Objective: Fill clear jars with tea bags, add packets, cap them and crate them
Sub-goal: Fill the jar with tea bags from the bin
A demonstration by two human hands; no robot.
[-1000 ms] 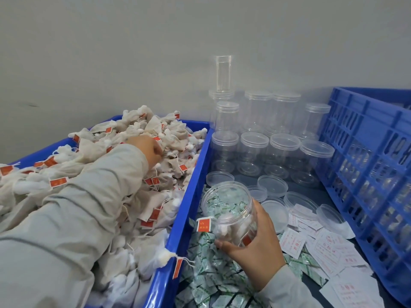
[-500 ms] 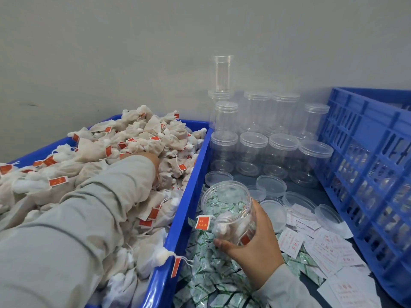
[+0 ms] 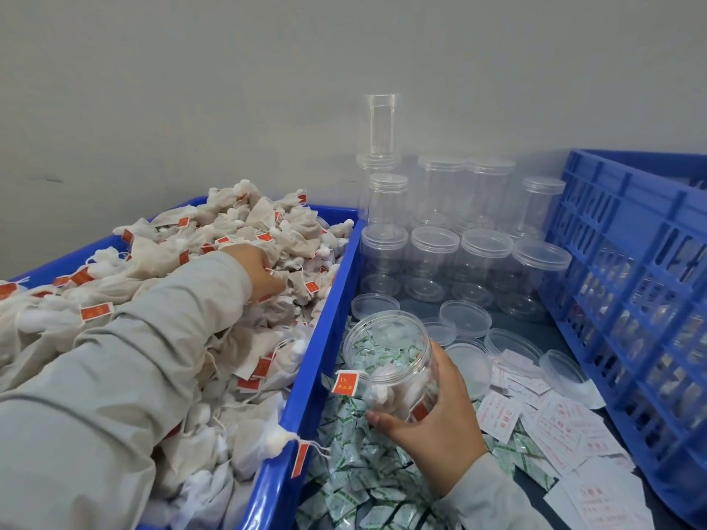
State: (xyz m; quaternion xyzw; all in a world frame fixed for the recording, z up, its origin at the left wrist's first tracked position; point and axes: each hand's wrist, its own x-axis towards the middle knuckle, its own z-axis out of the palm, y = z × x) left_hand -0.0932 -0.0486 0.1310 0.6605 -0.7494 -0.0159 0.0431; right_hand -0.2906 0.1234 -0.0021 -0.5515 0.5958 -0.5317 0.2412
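Blue plastic dominates: a broad tray (image 3: 298, 415) heaped with cloth tea bags (image 3: 237, 231) on the left, and a slatted crate (image 3: 627, 285) on the right that seems to hold finished jars behind its walls. Between them stand rows of empty capped jars (image 3: 436, 258), with loose lids (image 3: 465, 319), white slips (image 3: 566, 426) and green-printed packets (image 3: 367, 480) strewn in front.

At the tray's corner the right hand (image 3: 436, 426) has its grip closed round an open jar (image 3: 394, 365), tilted toward the tray and only partly filled, one red tag (image 3: 346, 383) hanging over its rim. The left hand (image 3: 260, 273) is buried in the heap, fingers curled among the bags; whether its grip has actually caught any I cannot tell.

Filling looks like the step in hand. It would go best by taking a small bunch, shaking tangled strings free before lifting, and keeping the jar's mouth close to the tray edge so tags drop inside.

Underneath shows a dark table (image 3: 535, 330), set against a plain grey wall (image 3: 229, 89).
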